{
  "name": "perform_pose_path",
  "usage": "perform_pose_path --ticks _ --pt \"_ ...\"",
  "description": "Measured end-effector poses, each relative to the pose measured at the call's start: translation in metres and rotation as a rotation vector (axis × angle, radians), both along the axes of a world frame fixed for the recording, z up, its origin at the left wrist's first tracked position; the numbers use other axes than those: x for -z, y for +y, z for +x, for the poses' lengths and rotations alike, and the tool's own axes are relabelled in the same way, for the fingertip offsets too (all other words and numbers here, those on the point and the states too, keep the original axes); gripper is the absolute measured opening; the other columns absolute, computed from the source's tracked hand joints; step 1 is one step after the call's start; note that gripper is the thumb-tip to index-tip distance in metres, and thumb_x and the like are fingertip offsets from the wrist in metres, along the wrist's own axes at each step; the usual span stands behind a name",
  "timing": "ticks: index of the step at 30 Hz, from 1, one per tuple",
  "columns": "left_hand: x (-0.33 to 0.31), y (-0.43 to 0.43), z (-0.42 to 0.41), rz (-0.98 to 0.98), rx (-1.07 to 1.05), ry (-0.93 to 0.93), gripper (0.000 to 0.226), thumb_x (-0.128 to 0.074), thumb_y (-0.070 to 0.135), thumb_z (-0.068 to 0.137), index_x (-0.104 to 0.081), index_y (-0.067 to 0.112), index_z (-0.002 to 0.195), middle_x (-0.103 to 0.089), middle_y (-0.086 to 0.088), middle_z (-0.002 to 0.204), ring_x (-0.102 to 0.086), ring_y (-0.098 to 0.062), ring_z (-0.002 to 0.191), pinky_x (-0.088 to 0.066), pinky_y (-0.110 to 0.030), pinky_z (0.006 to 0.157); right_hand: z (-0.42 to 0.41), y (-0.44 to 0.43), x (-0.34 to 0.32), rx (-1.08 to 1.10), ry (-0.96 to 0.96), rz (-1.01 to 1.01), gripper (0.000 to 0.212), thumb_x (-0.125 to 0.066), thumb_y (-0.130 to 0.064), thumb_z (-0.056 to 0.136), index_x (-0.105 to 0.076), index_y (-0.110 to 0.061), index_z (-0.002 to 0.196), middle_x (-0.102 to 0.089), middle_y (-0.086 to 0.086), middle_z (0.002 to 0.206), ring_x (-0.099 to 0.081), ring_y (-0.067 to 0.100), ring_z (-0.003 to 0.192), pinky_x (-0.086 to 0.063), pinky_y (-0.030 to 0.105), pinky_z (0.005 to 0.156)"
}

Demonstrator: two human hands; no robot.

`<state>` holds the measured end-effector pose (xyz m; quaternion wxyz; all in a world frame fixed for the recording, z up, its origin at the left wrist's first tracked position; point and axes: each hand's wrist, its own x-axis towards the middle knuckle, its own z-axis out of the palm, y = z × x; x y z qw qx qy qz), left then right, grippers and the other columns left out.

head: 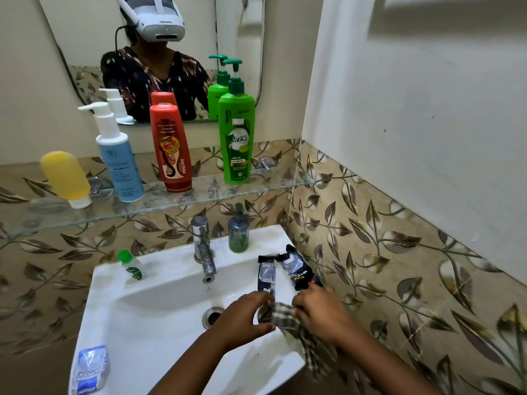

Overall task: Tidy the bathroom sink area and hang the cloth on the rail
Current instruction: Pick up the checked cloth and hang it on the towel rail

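A checked grey-and-white cloth (pixel 288 320) lies bunched on the right rim of the white sink (pixel 159 317) and hangs down over its front right corner. My left hand (pixel 242 316) pinches the cloth's top edge from the left. My right hand (pixel 319 309) grips the same bunch from the right. Two black sachet packs (pixel 285 273) lie on the rim just behind my hands. No rail is in view.
A chrome tap (pixel 204 249), a clear soap dispenser (pixel 239 233), a small green-capped bottle (pixel 132 266) and a blue-white packet (pixel 89 369) sit on the sink. The glass shelf (pixel 271 185) carries yellow, blue-white, red and green bottles. A tiled wall stands close on the right.
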<state>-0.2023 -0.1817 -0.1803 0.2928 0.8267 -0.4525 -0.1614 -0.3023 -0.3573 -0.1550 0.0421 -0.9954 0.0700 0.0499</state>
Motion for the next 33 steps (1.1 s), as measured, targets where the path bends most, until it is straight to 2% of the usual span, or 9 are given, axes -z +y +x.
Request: perform_pose_path --ticks 6,10,15,17,20,23,25,29,33 --pt "-0.033 -0.023 -0.004 -0.148 0.025 -0.052 0.041 -0.064 0.029 0.077 -0.05 0.027 0.115 -0.056 0.003 0.115 -0.05 -0.013 0.105 -0.045 -0.035 0.091 -0.019 -0.009 -0.038 0.054 -0.151 0.134 0.025 -0.034 -0.039 0.097 -0.052 -0.023 0.092 -0.063 -0.001 0.095 -0.057 0.019 0.089 -0.039 0.032 0.076" --pt "-0.054 -0.033 -0.012 -0.27 0.042 -0.087 0.025 -0.061 0.028 0.083 -0.055 0.028 0.107 -0.058 0.005 0.103 -0.052 -0.01 0.098 -0.048 -0.034 0.085 -0.03 -0.016 -0.066 0.063 -0.195 0.232 0.027 -0.032 -0.039 0.098 -0.048 -0.023 0.084 -0.061 0.001 0.082 -0.056 0.018 0.075 -0.044 0.036 0.068" --pt "-0.079 -0.038 -0.024 -0.421 0.053 0.087 0.027 -0.066 0.031 0.081 -0.057 0.027 0.106 -0.061 0.009 0.106 -0.055 -0.001 0.103 -0.049 -0.027 0.088 -0.037 -0.016 -0.095 0.03 -0.276 0.524 0.034 -0.036 -0.045 0.094 -0.041 -0.027 0.066 -0.045 -0.008 0.061 -0.043 0.005 0.058 -0.037 0.033 0.059" --pt "-0.094 -0.039 -0.031 -0.497 0.064 0.17 0.031 -0.067 0.03 0.081 -0.057 0.028 0.11 -0.064 0.011 0.11 -0.056 0.001 0.106 -0.046 -0.021 0.092 -0.039 -0.013 -0.109 -0.001 -0.275 0.644 0.039 -0.036 -0.05 0.089 -0.049 -0.021 0.067 -0.046 -0.004 0.062 -0.043 0.009 0.058 -0.036 0.033 0.058" --pt "-0.121 -0.041 -0.038 -0.596 0.077 0.206 0.023 -0.065 0.026 0.082 -0.063 0.024 0.105 -0.069 0.002 0.099 -0.063 -0.01 0.096 -0.05 -0.029 0.089 -0.04 -0.01 -0.131 -0.047 -0.294 0.797 0.036 -0.045 -0.045 0.089 -0.06 -0.016 0.074 -0.058 0.009 0.07 -0.054 0.026 0.067 -0.043 0.042 0.063" --pt "-0.149 -0.038 -0.039 -0.634 0.061 0.194 0.01 -0.062 0.024 0.085 -0.067 0.015 0.088 -0.068 -0.003 0.087 -0.063 -0.018 0.086 -0.053 -0.041 0.08 -0.043 -0.012 -0.153 -0.081 -0.27 0.998 0.024 -0.065 -0.04 0.083 -0.062 -0.016 0.08 -0.057 -0.002 0.073 -0.055 0.013 0.07 -0.045 0.029 0.062" --pt "-0.165 -0.035 -0.039 -0.647 0.07 0.154 0.009 -0.062 0.022 0.085 -0.066 0.016 0.08 -0.065 0.001 0.082 -0.062 -0.017 0.083 -0.053 -0.038 0.075 -0.047 -0.016 -0.164 -0.097 -0.189 1.102 0.032 -0.073 -0.034 0.074 -0.06 -0.01 0.091 -0.063 0.003 0.082 -0.062 0.016 0.077 -0.051 0.024 0.066" --pt "-0.198 -0.025 -0.039 -0.65 0.082 0.115 0.01 -0.059 0.027 0.086 -0.065 0.021 0.083 -0.063 0.009 0.083 -0.06 -0.01 0.082 -0.051 -0.027 0.07 -0.054 -0.023 -0.184 -0.132 -0.097 1.112 0.036 -0.076 -0.018 0.07 -0.063 -0.008 0.103 -0.07 0.013 0.104 -0.068 0.027 0.095 -0.058 0.031 0.078" --pt "-0.231 -0.013 -0.037 -0.685 0.131 0.135 0.008 -0.056 0.025 0.089 -0.063 0.022 0.085 -0.06 0.01 0.082 -0.059 -0.012 0.078 -0.047 -0.024 0.067 -0.066 -0.026 -0.192 -0.113 0.007 1.109 0.028 -0.078 -0.021 0.066 -0.07 -0.027 0.092 -0.073 -0.006 0.101 -0.069 0.015 0.095 -0.054 0.018 0.078"
